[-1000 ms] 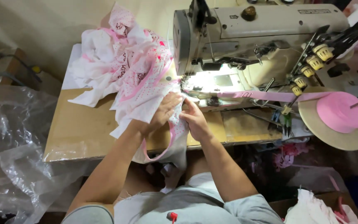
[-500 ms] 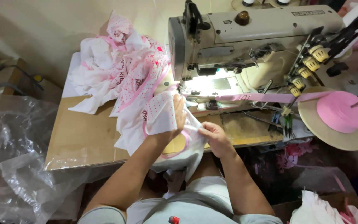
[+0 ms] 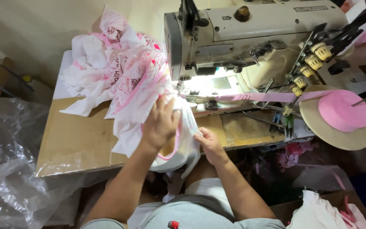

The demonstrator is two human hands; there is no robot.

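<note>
Pink-trimmed garment at the needle: left hand grips its top, right hand pinches the edge (feeding step). Next calls for aligning the hem under the machine.

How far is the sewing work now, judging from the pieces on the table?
Done, it seems: a pile of white and pink garments lies left of the sewing machine. In hand: the left hand and right hand hold a white piece with pink trim before the needle. Left: pink tape remains on its roll.
</note>
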